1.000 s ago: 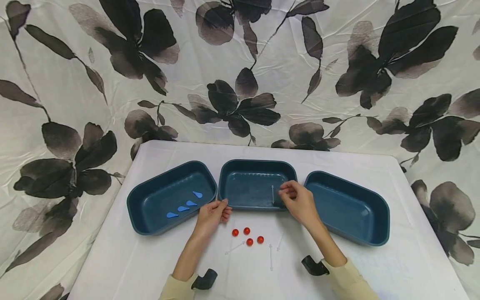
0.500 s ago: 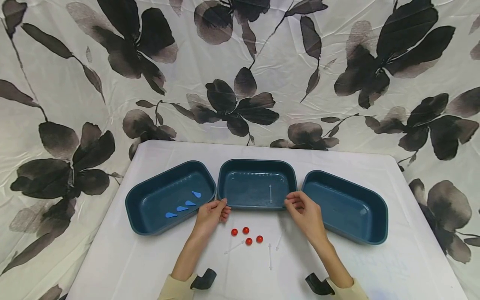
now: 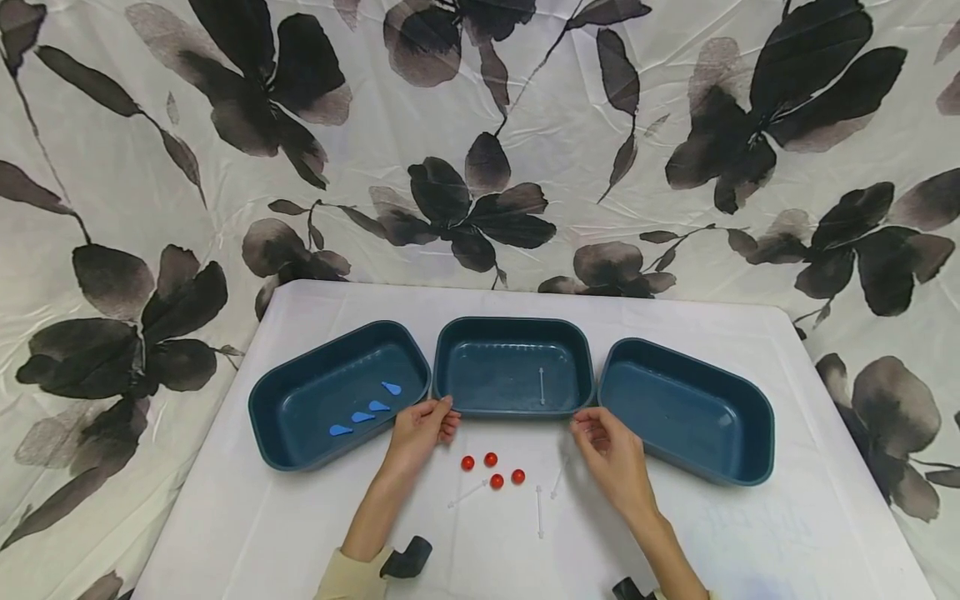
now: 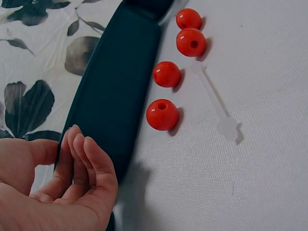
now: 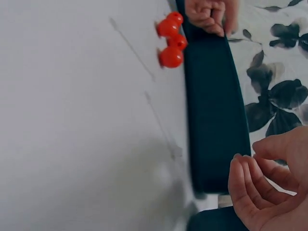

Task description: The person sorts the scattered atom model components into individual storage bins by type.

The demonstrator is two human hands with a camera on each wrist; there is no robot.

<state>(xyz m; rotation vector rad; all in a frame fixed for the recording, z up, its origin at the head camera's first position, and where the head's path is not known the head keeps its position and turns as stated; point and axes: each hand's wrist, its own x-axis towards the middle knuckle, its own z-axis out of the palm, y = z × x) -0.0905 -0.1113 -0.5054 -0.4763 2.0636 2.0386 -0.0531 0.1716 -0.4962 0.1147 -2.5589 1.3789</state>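
Observation:
My left hand (image 3: pixel 422 427) stays at the front left corner of the middle blue tray (image 3: pixel 517 413), its thumb and fingers around the rim. At that tray's front right corner is my right hand (image 3: pixel 617 446), fingers loosely curled, with nothing visible between them. A thin translucent stick (image 3: pixel 542 387) with knobbed ends lies inside the middle tray. More such sticks lie on the white table before it, one of them (image 4: pixel 217 98) beside red beads (image 4: pixel 162 115) with holes. Several blue teardrop pieces (image 3: pixel 363 417) rest in the left tray (image 3: pixel 258 429).
To the right, a third blue tray (image 3: pixel 765 433) stands angled, its near corner close to the middle one. All three line the back part of the white table (image 3: pixel 480 567). Behind it hangs a floral cloth (image 3: pixel 480 108).
My right hand has drawn back from over the middle tray, beside the stick inside it, to the front right rim. My left hand has stayed in place.

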